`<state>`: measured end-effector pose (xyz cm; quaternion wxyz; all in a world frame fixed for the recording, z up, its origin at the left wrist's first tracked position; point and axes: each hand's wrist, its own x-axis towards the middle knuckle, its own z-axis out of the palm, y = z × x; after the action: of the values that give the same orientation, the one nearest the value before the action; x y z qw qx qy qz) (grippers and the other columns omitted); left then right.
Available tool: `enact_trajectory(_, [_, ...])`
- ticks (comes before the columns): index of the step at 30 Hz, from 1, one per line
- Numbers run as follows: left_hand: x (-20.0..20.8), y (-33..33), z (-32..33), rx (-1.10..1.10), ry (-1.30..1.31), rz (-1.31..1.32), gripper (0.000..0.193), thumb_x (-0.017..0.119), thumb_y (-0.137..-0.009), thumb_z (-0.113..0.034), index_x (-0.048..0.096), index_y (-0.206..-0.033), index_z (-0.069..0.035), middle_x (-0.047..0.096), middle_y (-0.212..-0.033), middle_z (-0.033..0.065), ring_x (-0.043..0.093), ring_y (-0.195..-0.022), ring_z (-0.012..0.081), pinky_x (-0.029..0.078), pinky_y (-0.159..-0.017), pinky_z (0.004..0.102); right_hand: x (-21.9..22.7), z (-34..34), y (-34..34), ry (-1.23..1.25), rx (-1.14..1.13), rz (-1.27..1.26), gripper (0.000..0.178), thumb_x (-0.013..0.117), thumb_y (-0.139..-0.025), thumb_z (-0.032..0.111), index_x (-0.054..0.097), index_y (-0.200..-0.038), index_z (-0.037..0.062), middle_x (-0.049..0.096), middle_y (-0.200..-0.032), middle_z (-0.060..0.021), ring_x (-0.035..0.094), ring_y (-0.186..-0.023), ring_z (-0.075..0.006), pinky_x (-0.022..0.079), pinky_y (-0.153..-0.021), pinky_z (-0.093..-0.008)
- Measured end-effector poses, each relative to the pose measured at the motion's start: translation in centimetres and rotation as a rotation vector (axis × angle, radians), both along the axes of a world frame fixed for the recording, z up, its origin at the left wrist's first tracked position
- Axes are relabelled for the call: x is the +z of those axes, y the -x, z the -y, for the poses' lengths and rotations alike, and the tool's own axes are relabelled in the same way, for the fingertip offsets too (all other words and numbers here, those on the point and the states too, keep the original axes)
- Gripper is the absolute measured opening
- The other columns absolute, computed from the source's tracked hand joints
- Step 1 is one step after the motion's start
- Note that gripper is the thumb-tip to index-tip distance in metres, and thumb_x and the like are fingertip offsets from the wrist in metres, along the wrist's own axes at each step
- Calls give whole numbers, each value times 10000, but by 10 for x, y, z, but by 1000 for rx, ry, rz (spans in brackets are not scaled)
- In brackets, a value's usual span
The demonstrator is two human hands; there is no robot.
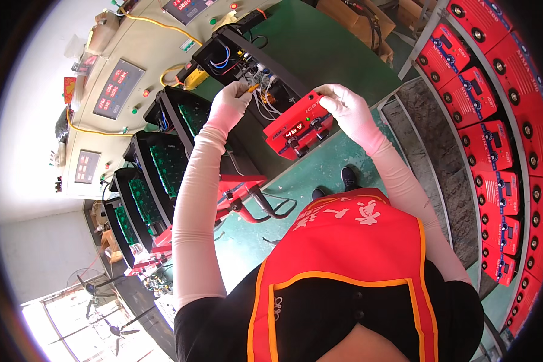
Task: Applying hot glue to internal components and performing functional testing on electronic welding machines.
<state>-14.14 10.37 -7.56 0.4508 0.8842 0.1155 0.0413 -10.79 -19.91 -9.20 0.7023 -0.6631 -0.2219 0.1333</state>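
My left hand (228, 108), in a pale glove, is closed with a slim yellow-orange tool (253, 88) between its fingertips; it looks like a small screwdriver, though its tip is hard to make out. The tool is held over the inside of an opened welding machine (247, 60), where white cables (263, 99) and other wiring show. My right hand (348, 114), gloved too, grips the upper right corner of the machine's red front panel (298, 127). On that panel a digital display glows, a green light is lit, and knobs and sockets stick out.
Several opened machines (160, 160) with green circuit boards stand in a row at left. Behind them is a pale test console (111, 99) with red displays and yellow cables. Red finished machines (489, 145) fill racks at right. A dark strip of conveyor (431, 163) lies before them.
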Motion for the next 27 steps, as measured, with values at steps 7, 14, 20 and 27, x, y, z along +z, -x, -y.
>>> enact_trajectory(7, [5,0,-2,-36,-288,-113,256,615,-901,-218,693,-991,8,662,-747,156,641,-707,267,492,-709,351,-3,-2,0,-37,2,-29,224,617,-952,133,635,-1127,-6,680,-1002,-48,607,-908,-92,488,-856,-244])
enact_trajectory(14, [8,0,3,-15,-290,-47,217,642,-880,-184,693,-980,1,659,-737,143,641,-702,251,494,-701,335,-2,-1,0,-59,14,-35,226,616,-952,135,634,-1127,-7,680,-1002,-49,609,-910,-94,487,-858,-244])
enact_trajectory(20, [6,-1,2,-69,-276,-8,224,647,-881,-175,687,-954,33,670,-772,162,644,-724,252,498,-711,332,-5,0,1,-55,9,-46,233,615,-952,144,631,-1125,-12,678,-1005,-48,608,-913,-96,488,-856,-250])
enact_trajectory(27, [1,0,-7,-105,-362,27,217,636,-886,-174,686,-909,35,645,-722,151,606,-667,246,478,-652,356,5,0,5,-8,-4,-28,256,618,-956,166,634,-1141,-11,683,-1017,-47,611,-921,-98,490,-858,-253])
